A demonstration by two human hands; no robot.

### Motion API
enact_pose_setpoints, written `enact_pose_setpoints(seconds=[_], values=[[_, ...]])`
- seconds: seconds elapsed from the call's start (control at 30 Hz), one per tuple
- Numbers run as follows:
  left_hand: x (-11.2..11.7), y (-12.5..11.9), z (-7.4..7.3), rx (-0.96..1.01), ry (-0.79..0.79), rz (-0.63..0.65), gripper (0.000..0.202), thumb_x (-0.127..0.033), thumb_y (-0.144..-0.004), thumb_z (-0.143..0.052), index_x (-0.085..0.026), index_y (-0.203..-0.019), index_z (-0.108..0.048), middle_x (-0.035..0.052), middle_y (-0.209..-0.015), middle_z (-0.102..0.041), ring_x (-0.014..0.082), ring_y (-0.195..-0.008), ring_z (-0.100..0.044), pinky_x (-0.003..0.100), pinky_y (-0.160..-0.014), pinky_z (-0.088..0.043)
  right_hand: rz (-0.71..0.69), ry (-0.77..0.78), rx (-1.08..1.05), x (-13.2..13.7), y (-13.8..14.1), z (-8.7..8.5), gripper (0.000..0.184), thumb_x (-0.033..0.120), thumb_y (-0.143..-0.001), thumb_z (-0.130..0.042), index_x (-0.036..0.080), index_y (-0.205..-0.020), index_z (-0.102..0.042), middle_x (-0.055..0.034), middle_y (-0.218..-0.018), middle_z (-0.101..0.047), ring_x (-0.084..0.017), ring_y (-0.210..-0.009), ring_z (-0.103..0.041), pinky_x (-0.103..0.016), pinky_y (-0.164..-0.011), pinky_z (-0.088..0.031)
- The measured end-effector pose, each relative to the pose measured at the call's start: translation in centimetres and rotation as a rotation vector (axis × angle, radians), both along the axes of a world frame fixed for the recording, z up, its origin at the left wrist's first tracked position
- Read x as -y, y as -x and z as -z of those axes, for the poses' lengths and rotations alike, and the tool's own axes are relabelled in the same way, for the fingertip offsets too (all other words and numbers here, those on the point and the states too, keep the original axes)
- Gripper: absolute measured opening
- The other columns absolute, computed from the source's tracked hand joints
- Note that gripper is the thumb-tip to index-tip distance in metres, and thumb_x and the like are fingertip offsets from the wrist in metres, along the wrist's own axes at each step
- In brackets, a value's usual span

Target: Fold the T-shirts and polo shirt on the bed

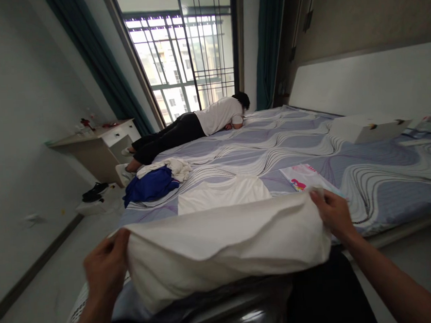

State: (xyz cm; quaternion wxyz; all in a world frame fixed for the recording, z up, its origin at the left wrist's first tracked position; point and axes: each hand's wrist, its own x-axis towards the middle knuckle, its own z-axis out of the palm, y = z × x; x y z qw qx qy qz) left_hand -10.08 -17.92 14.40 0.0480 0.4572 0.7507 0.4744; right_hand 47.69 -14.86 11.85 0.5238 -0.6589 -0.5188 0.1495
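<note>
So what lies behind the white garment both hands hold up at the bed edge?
Behind the white garment a flat white shirt lies on the wavy-patterned bed; its lower part is covered.

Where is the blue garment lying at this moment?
In the head view, the blue garment lies crumpled on the bed's left edge, beside a white garment, left of the flat white shirt.

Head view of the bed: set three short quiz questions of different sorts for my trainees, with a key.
1. True or false: the left hand and the right hand each grip an end of the white garment.
2. What lies on the bed just beyond the held garment? A) folded white shirt B) a laptop C) a pair of boots
3. Fill in: the heap near the bed's left edge holds a ____ garment.

Key: 1 true; 2 A; 3 blue.
</note>
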Motion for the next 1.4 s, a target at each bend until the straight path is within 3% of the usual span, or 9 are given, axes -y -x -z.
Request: enact_pose_setpoints(seconds=[0.17,0.27,0.37,0.57,0.7,0.87,1.0,1.27,1.4], values=[[-10.1,-2.8,4.9,-0.029,0.167,0.167,0.038,-0.047,-0.081,-0.053,-0.014,-0.069,-0.068,0.0025,-0.064,-0.063,0.0182,-0.066,-0.056,0.027,-0.061,-0.041,-0.083,0.244,0.239,-9.6,2.2,4.8,0.04,0.051,-0.084,-0.048,0.019,-0.07,-0.065,-0.0068,-0.069,-0.068,-0.021,-0.07,-0.058,-0.029,-0.062,-0.042],[-11.9,-2.9,8.5,-0.052,0.23,0.161,0.034,-0.046,-0.077,-0.055,-0.016,-0.069,-0.069,0.0049,-0.061,-0.063,0.0202,-0.064,-0.055,0.028,-0.06,-0.037,-0.104,0.349,0.271,-11.5,2.3,8.6,0.033,0.045,-0.082,-0.051,0.02,-0.065,-0.065,-0.0069,-0.066,-0.069,-0.021,-0.067,-0.059,-0.028,-0.06,-0.04],[-12.2,-2.0,10.4,-0.063,0.247,0.168,0.038,-0.05,-0.078,-0.052,-0.016,-0.074,-0.07,0.0047,-0.063,-0.064,0.0199,-0.066,-0.055,0.027,-0.062,-0.037,-0.119,0.375,0.246,-12.3,1.6,10.9,0.039,0.044,-0.085,-0.045,0.018,-0.07,-0.069,-0.0087,-0.07,-0.071,-0.022,-0.068,-0.062,-0.029,-0.061,-0.042],[-12.8,-0.8,10.7,-0.054,0.263,0.254,0.043,-0.055,-0.078,-0.051,-0.016,-0.075,-0.067,-0.0007,-0.061,-0.06,0.016,-0.064,-0.052,0.025,-0.061,-0.039,-0.319,0.298,0.187,-13.7,0.0,11.1,0.052,0.035,-0.081,-0.055,0.016,-0.129,-0.062,-0.0042,-0.087,-0.074,-0.02,-0.078,-0.063,-0.03,-0.074,-0.048],[-13.0,-0.8,10.8,-0.026,0.236,0.275,0.042,-0.054,-0.078,-0.054,-0.015,-0.08,-0.069,-0.0003,-0.066,-0.064,0.0162,-0.067,-0.054,0.024,-0.063,-0.04,-0.489,0.309,0.359,-14.0,-0.2,9.5,0.03,0.032,-0.078,-0.062,0.018,-0.102,-0.074,-0.0067,-0.099,-0.074,-0.022,-0.087,-0.062,-0.031,-0.082,-0.046],[-13.0,-0.7,10.9,-0.044,0.244,0.255,0.04,-0.053,-0.077,-0.055,-0.015,-0.077,-0.068,-0.0005,-0.063,-0.063,0.0156,-0.064,-0.052,0.025,-0.061,-0.039,-0.549,0.381,0.491,-14.8,-0.6,8.3,0.03,0.028,-0.077,-0.063,0.02,-0.103,-0.074,-0.0018,-0.079,-0.072,-0.018,-0.07,-0.059,-0.028,-0.072,-0.043],[-13.0,-0.8,10.8,-0.039,0.249,0.243,0.04,-0.052,-0.079,-0.054,-0.015,-0.079,-0.068,-0.0008,-0.062,-0.062,0.0156,-0.064,-0.052,0.025,-0.062,-0.039,-0.534,0.373,0.494,-15.8,-1.6,7.9,0.016,0.026,-0.078,-0.059,0.019,-0.08,-0.073,-0.0041,-0.077,-0.072,-0.019,-0.073,-0.06,-0.028,-0.071,-0.042],[-12.8,-1.0,10.8,-0.046,0.225,0.242,0.037,-0.05,-0.08,-0.054,-0.016,-0.075,-0.066,-0.0019,-0.062,-0.059,0.0138,-0.063,-0.049,0.024,-0.063,-0.039,-0.494,0.321,0.493,-16.0,-2.4,8.4,0.031,0.025,-0.08,-0.058,0.018,-0.106,-0.073,-0.0021,-0.076,-0.07,-0.017,-0.069,-0.058,-0.027,-0.069,-0.041],[-13.0,-1.0,10.9,-0.063,0.233,0.238,0.04,-0.053,-0.078,-0.053,-0.016,-0.072,-0.066,-0.0014,-0.061,-0.06,0.0145,-0.061,-0.051,0.025,-0.063,-0.041,-0.501,0.319,0.524,-16.3,-2.5,9.6,0.019,0.025,-0.076,-0.065,0.019,-0.091,-0.075,-0.003,-0.078,-0.069,-0.016,-0.07,-0.058,-0.026,-0.068,-0.042]])
